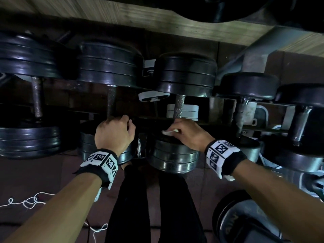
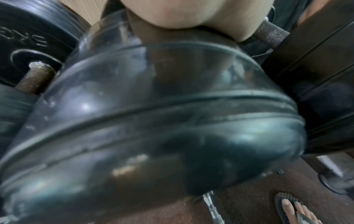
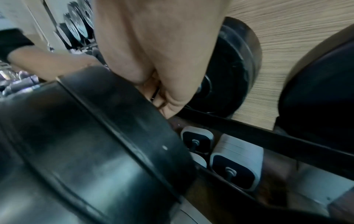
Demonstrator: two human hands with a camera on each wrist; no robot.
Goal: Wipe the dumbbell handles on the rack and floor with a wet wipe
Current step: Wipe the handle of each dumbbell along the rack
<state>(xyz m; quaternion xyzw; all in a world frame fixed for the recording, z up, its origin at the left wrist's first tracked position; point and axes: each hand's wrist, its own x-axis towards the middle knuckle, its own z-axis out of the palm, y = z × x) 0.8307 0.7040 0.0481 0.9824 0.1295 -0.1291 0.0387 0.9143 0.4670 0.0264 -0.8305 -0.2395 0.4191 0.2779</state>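
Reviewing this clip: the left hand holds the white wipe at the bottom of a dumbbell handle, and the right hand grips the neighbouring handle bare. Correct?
Hands are swapped. In the head view the right hand holds the white wipe at the bottom of a dumbbell handle; the left hand grips the neighbouring handle bare.

Three views looking at one row of racked dumbbells.

The head camera is looking down from above on the rack [image 1: 217, 122], both forearms and the floor [image 1: 35, 174]. The left wrist camera is sitting very close under the left hand [image 2: 184, 16], a black weight plate [image 2: 153, 121] filling its frame. The right wrist camera is peering past the right hand [image 3: 159, 50] toward the wood-grain wall [image 3: 287, 50], which the head view is also showing.
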